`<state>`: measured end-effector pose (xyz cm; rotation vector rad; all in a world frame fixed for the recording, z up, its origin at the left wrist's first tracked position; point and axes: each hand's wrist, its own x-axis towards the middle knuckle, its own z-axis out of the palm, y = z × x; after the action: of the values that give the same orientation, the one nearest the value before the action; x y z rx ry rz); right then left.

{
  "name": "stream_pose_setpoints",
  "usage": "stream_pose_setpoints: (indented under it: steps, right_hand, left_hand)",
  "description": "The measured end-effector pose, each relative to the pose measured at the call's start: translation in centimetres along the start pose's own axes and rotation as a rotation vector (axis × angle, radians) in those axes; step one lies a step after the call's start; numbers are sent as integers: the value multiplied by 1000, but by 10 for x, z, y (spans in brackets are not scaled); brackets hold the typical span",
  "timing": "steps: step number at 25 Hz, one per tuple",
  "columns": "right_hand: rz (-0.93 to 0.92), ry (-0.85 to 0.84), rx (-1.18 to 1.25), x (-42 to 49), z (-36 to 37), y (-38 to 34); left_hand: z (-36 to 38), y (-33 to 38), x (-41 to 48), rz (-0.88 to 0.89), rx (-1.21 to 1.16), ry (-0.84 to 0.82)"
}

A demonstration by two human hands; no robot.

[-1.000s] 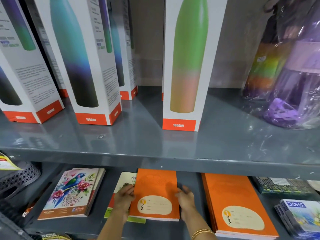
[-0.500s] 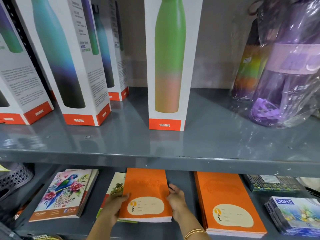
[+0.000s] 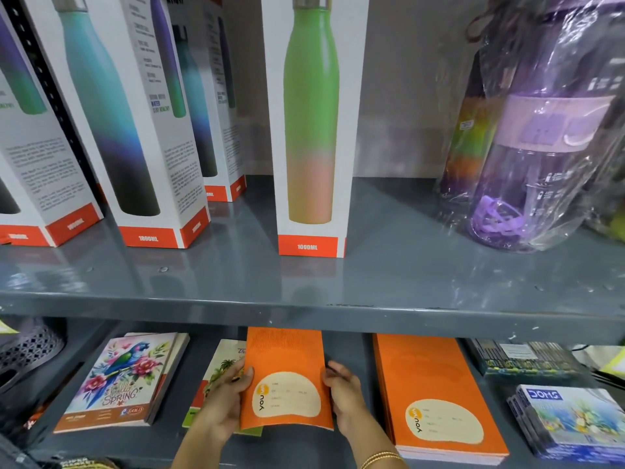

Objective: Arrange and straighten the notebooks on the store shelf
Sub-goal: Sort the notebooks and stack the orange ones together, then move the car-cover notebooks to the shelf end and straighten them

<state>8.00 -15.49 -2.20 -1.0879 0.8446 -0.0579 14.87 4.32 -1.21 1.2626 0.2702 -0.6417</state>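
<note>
I grip the orange notebook (image 3: 285,377) at 6 o'clock on the lower shelf (image 3: 351,367) with my left hand (image 3: 225,397) and right hand (image 3: 345,397), squaring it, and next should align it with the stack (image 3: 436,397) at 3 o'clock.

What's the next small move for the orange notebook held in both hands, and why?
Probably slide the orange notebook left to square it over the palm-tree notebook beneath. Left hand and right hand grip its two side edges, and the lower book sticks out to the left, so the pile is uneven, unlike the tidy orange stack on its right.
</note>
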Motion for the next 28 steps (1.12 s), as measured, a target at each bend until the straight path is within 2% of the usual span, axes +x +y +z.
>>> stream_pose_setpoints:
  steps: [4,8,14,17,20,24,28]
  right_hand:
    - [-196,159,44,-9,-28,-36]
    - [-392,362,-89,-13,-75,-65]
    - [-383,628,-194,-31,-170,-73]
    - [-372,569,-155,-44,-201,-71]
    - [-348,604,-238,-35,-223,-64]
    - [-287,624,-598,-22,-225,-62]
    - [-474,592,-808,-23,-186,-65]
  left_hand:
    - [26,-3,1,46,39,-81]
    - [94,-13,-8,108,60,-131]
    - [185,-60,-18,86,301,-182]
    - [212,-84,-22,77,387,-153]
    - [228,-96,-26,145,606,-112]
    - [230,-94,-22,274,926,-64]
    - [197,-78,-17,279,962,48]
